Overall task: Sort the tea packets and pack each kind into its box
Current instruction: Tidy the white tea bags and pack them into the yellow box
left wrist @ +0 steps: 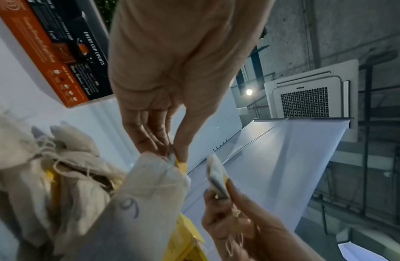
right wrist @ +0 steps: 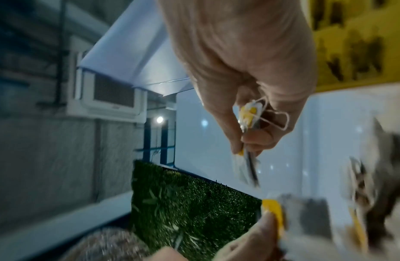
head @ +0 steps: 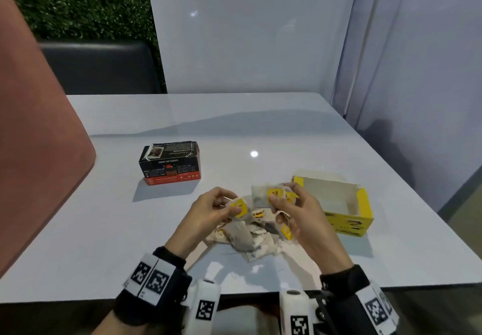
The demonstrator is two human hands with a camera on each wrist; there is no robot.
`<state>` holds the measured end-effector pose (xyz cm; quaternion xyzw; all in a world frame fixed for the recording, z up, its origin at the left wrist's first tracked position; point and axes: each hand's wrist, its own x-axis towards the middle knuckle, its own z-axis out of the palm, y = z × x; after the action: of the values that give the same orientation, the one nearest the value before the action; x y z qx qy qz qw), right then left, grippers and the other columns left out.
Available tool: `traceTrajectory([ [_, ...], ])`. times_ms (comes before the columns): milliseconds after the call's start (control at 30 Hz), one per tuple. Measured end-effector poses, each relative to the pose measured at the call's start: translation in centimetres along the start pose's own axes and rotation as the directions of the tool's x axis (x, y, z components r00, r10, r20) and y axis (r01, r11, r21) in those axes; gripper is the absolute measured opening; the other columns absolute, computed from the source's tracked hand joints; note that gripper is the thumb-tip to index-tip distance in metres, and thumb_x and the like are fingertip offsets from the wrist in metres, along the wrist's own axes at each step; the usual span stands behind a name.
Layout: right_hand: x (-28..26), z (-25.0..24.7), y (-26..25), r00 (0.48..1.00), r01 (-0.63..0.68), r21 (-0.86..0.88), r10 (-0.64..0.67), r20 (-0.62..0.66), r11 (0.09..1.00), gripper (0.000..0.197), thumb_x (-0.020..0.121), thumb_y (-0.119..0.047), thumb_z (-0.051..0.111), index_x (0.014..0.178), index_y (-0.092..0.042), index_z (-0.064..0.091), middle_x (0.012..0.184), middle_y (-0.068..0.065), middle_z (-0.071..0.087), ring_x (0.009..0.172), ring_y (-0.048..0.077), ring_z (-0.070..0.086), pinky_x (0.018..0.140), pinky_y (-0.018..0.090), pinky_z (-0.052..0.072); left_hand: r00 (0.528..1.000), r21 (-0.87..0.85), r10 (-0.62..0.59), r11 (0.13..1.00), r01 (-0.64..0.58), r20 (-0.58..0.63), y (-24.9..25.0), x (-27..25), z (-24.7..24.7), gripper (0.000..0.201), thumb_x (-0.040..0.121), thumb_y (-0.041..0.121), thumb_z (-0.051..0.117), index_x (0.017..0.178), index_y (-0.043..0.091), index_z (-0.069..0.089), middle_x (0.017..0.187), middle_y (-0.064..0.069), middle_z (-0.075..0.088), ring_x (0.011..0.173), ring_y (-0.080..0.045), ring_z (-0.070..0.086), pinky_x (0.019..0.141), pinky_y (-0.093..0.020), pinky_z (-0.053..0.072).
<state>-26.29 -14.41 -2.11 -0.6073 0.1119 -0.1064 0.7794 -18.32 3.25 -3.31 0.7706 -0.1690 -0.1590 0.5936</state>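
A heap of pale tea bags with yellow tags lies on the white table in front of me. My left hand pinches one tea bag by its yellow tag, the bag hanging below the fingers. My right hand pinches a few yellow-tagged tea bags held together above the heap; these tea bags show edge-on in the right wrist view. An open yellow box sits just right of my right hand. A closed black and orange box stands to the left, beyond my left hand.
A white wall panel rises behind the table and a pale partition closes the right side. A dark bench seat and a brown-pink surface are at the left. The table's near edge is close to my wrists.
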Motion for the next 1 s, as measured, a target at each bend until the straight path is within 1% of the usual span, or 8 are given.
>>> traceTrajectory([
  [67,-0.1,-0.3,-0.5,0.992,0.123,-0.275,-0.116,0.043,0.953,0.017,0.081,-0.007,0.068,0.093,-0.012,0.058,0.071,-0.001,0.060,0.054,0.010,0.051,0.051,0.019,0.042,1.000,0.007,-0.007,1.000,0.007,-0.004,0.2,0.4,-0.2,0.013,0.081,0.009,0.068,0.093,0.012,0.063,0.090,-0.011,0.068,0.078,-0.016,0.063,0.062,-0.017,0.049],
  [133,-0.1,-0.2,-0.8,0.985,0.175,-0.362,-0.162,0.067,0.916,0.027,0.076,-0.005,0.072,0.096,-0.014,0.056,0.080,0.000,0.065,0.058,0.003,0.055,0.052,0.015,0.043,1.000,0.016,0.020,1.000,-0.020,0.012,0.4,0.6,-0.3,0.007,0.083,0.014,0.067,0.090,0.014,0.067,0.086,-0.010,0.068,0.076,-0.013,0.062,0.065,-0.018,0.046],
  [300,0.2,0.5,-0.8,0.986,0.164,-0.375,-0.144,0.082,0.912,0.031,0.073,-0.006,0.076,0.095,-0.012,0.055,0.089,0.007,0.070,0.069,0.002,0.063,0.058,0.016,0.049,0.997,0.109,0.078,0.991,-0.079,0.016,0.8,0.8,0.3,0.021,0.076,0.039,0.065,0.092,0.025,0.069,0.085,-0.003,0.070,0.077,-0.011,0.065,0.070,-0.027,0.052],
  [467,0.3,0.4,-0.8,0.981,0.137,-0.297,-0.088,0.172,0.945,0.015,0.084,-0.009,0.065,0.097,-0.010,0.058,0.091,0.002,0.069,0.087,0.011,0.065,0.072,0.024,0.052,0.994,0.106,0.107,0.989,-0.103,-0.032,1.5,0.8,0.5,0.005,0.082,0.026,0.068,0.083,0.022,0.071,0.083,-0.007,0.071,0.078,-0.020,0.066,0.078,-0.042,0.053],
  [667,0.4,-0.5,-1.4,0.984,0.108,-0.261,-0.065,0.168,0.959,0.017,0.086,-0.003,0.060,0.103,-0.004,0.062,0.093,0.005,0.069,0.087,0.014,0.064,0.071,0.019,0.053,0.991,0.068,0.130,0.989,-0.128,-0.024,2.8,0.6,0.3,0.004,0.080,0.022,0.070,0.084,0.020,0.070,0.077,0.001,0.066,0.072,-0.012,0.064,0.067,-0.029,0.051],
  [867,0.3,0.3,-1.8,0.970,0.092,-0.303,-0.017,0.241,0.948,0.016,0.083,-0.005,0.064,0.094,-0.014,0.072,0.095,0.003,0.074,0.089,0.013,0.068,0.078,0.023,0.055,0.986,0.124,0.148,0.980,-0.156,0.074,3.3,0.7,0.7,0.007,0.085,0.023,0.065,0.087,0.018,0.069,0.085,-0.003,0.068,0.075,-0.010,0.063,0.062,-0.019,0.047],
  [967,0.5,0.5,-1.7,0.983,0.038,-0.228,0.005,0.185,0.973,0.011,0.082,-0.003,0.065,0.091,-0.007,0.071,0.086,0.006,0.074,0.078,0.016,0.070,0.066,0.022,0.054,0.995,-0.208,-0.033,0.977,0.052,0.091,3.1,0.9,1.2,0.015,0.088,0.016,0.060,0.101,0.008,0.063,0.093,-0.009,0.066,0.079,-0.015,0.063,0.063,-0.021,0.053],
  [1000,0.6,0.6,-1.6,0.988,0.019,-0.201,0.013,0.155,0.979,0.009,0.081,-0.003,0.066,0.088,-0.006,0.071,0.082,0.006,0.073,0.075,0.016,0.070,0.064,0.023,0.054,0.974,-0.437,-0.151,0.874,0.212,0.169,2.9,0.8,1.5,0.021,0.090,0.018,0.056,0.104,0.003,0.060,0.096,-0.013,0.063,0.082,-0.020,0.062,0.066,-0.027,0.057],
])
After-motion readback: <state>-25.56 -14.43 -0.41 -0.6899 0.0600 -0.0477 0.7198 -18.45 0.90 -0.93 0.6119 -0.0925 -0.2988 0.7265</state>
